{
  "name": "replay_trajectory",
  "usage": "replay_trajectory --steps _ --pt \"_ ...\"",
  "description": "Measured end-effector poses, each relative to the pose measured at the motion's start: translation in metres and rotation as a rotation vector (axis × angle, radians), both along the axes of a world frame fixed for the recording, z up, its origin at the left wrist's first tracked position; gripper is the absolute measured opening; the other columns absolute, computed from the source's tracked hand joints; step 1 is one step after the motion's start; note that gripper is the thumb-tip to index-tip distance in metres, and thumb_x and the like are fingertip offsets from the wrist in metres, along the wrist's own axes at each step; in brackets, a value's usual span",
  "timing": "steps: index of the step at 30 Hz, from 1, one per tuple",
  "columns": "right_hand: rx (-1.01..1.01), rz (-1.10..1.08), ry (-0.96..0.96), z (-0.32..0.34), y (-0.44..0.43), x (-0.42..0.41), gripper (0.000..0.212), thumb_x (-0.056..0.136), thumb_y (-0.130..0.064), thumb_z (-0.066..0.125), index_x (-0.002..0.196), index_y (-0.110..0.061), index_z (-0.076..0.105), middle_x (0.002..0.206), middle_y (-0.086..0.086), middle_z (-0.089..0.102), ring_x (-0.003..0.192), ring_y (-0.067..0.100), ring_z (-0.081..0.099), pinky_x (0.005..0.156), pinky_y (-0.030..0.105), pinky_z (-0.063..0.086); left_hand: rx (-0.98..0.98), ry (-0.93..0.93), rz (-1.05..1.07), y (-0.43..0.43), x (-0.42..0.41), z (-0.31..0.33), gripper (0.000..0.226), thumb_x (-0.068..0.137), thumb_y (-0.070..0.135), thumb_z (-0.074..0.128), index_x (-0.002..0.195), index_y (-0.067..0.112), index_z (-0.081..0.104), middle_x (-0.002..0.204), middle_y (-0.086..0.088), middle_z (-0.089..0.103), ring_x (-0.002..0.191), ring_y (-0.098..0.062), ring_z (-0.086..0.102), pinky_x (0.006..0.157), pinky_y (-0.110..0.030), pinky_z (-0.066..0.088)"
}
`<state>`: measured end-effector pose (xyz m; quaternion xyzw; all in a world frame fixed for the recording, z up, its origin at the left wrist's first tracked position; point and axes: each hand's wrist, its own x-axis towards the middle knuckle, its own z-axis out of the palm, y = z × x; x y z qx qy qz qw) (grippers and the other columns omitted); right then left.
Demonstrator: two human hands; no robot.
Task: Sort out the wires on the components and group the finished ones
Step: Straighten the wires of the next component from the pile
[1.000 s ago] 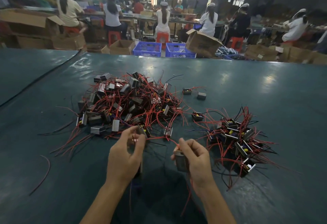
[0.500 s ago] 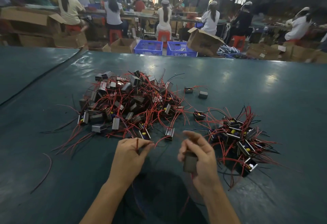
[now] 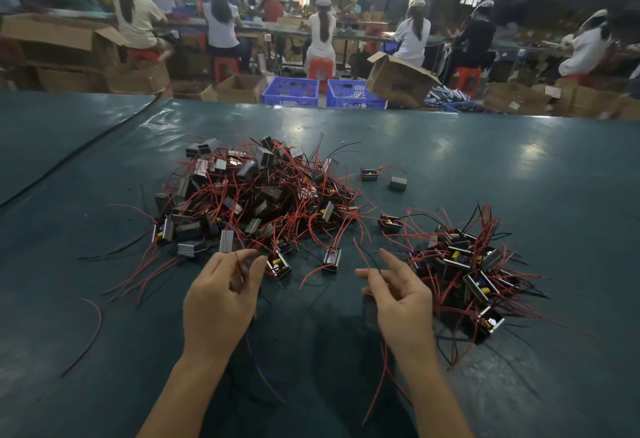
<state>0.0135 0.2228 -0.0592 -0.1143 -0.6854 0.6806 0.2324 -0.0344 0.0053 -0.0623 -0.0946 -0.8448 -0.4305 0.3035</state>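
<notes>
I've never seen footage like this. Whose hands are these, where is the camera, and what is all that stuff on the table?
No machine here: a person works with bare hands, and the one camera sits on their head, looking forward and down. On the green table lie a big tangled pile of small boxy components with red wires and, to the right, a smaller pile, probably the finished ones. The left hand pinches a red wire; the right hand grips a dark component, partly hidden under it.
</notes>
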Motion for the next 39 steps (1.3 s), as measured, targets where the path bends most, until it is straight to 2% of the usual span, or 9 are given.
replay_trajectory --steps 4,10,12,15,20,25,29,35,39 --pt "-0.028 0.003 -0.018 -0.003 -0.001 -0.001 0.022 0.091 0.001 0.063 0.102 -0.017 0.069 0.083 -0.004 0.077 0.079 0.009 0.072 0.068 0.018 0.056 0.092 0.048 -0.154 -0.002 0.003 0.001 0.043 0.092 0.040 0.053 0.114 0.007 0.070 0.063 0.008 0.063 0.056 -0.005 0.060 0.054 -0.022 0.049" --pt "-0.060 -0.040 -0.029 -0.004 0.000 -0.001 0.010 0.088 -0.004 0.068 0.085 -0.013 0.070 0.071 0.002 0.074 0.060 0.011 0.066 0.056 0.018 0.052 0.192 0.161 -0.359 0.016 0.019 0.008 0.047 0.102 0.048 0.039 0.128 0.012 0.055 0.047 0.007 0.059 0.041 0.002 0.056 0.044 -0.014 0.046" --pt "-0.019 -0.045 -0.064 -0.007 0.000 -0.001 0.008 0.087 -0.009 0.071 0.082 -0.015 0.069 0.071 -0.004 0.072 0.056 0.010 0.065 0.054 0.019 0.051 0.254 0.081 -0.452 0.029 0.026 0.007 0.047 0.100 0.051 0.041 0.129 0.017 0.054 0.048 0.005 0.061 0.039 -0.001 0.055 0.043 -0.013 0.046" --pt "0.052 -0.042 -0.079 -0.009 -0.001 -0.001 0.009 0.087 -0.013 0.071 0.080 -0.019 0.068 0.071 -0.011 0.070 0.056 0.005 0.063 0.054 0.017 0.050 0.408 -0.189 -0.550 0.050 0.033 0.004 0.036 0.097 0.043 0.048 0.127 0.026 0.055 0.060 -0.003 0.069 0.046 -0.010 0.063 0.049 -0.019 0.051" --pt "0.164 -0.028 -0.091 -0.015 -0.004 -0.003 0.017 0.089 -0.009 0.068 0.084 -0.025 0.068 0.073 -0.007 0.070 0.065 0.002 0.065 0.060 0.013 0.050 0.642 -0.476 -0.590 0.058 0.030 0.003 0.037 0.083 0.027 0.061 0.120 0.019 0.057 0.079 -0.011 0.076 0.063 -0.019 0.070 0.060 -0.022 0.054" --pt "0.357 -0.005 -0.080 -0.019 -0.007 -0.002 0.030 0.091 -0.001 0.062 0.108 -0.025 0.066 0.093 -0.010 0.069 0.085 -0.003 0.065 0.072 0.003 0.044 0.772 -0.559 -0.584 0.059 0.030 0.005 0.034 0.080 0.028 0.061 0.098 -0.001 0.063 0.085 -0.014 0.076 0.068 -0.023 0.072 0.059 -0.022 0.055" --pt "0.497 -0.085 0.059 -0.016 -0.009 -0.003 0.037 0.083 0.011 0.064 0.110 -0.014 0.067 0.087 -0.004 0.058 0.070 0.001 0.054 0.067 0.006 0.040 0.713 -0.506 -0.577 0.062 0.033 0.007 0.032 0.086 0.029 0.052 0.095 0.006 0.072 0.086 -0.011 0.075 0.070 -0.020 0.071 0.061 -0.021 0.055" --pt "0.247 -0.042 0.097 -0.010 -0.015 0.002 0.019 0.092 -0.016 0.065 0.105 -0.030 0.064 0.074 -0.011 0.060 0.061 0.004 0.055 0.059 0.013 0.046 0.768 -0.442 -0.498 0.057 0.032 0.007 0.025 0.083 0.028 0.061 0.097 0.008 0.068 0.077 -0.014 0.074 0.063 -0.025 0.070 0.057 -0.022 0.055" --pt "0.124 0.018 0.094 -0.005 -0.017 0.005 0.017 0.096 -0.013 0.058 0.096 -0.028 0.068 0.066 -0.005 0.066 0.056 0.010 0.063 0.058 0.022 0.052 0.762 -0.466 -0.523 0.056 0.031 0.008 0.030 0.083 0.030 0.058 0.096 0.005 0.067 0.077 -0.014 0.074 0.064 -0.026 0.071 0.056 -0.023 0.055"
